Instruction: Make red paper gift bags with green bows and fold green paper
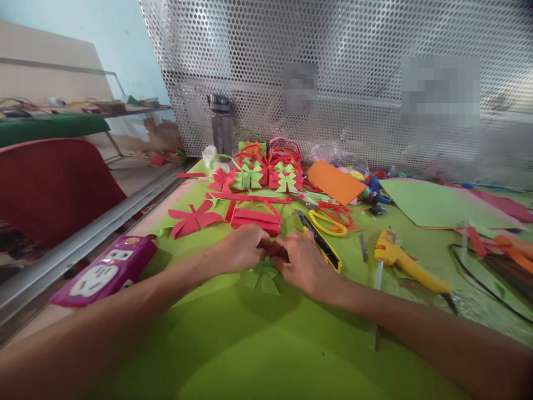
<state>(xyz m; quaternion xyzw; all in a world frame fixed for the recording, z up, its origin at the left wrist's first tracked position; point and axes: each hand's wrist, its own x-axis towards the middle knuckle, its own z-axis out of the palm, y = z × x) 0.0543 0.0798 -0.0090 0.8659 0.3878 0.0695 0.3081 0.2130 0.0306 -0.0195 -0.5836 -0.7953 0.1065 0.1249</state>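
Green paper cutout is held — left hand and right hand meeting.

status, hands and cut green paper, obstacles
Left hand, right hand meet at cut green paper; grip unclear. Red box beyond; yellow cutter beside right hand.

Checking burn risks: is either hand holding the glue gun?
No, the glue gun lies on the tabletop, while the left hand and right hand are at green paper.

Noted: your left hand and right hand meet at frame centre, pinching a green paper cutout. You have a red paper box just above them, a yellow glue gun at right, a purple power strip at lower left.
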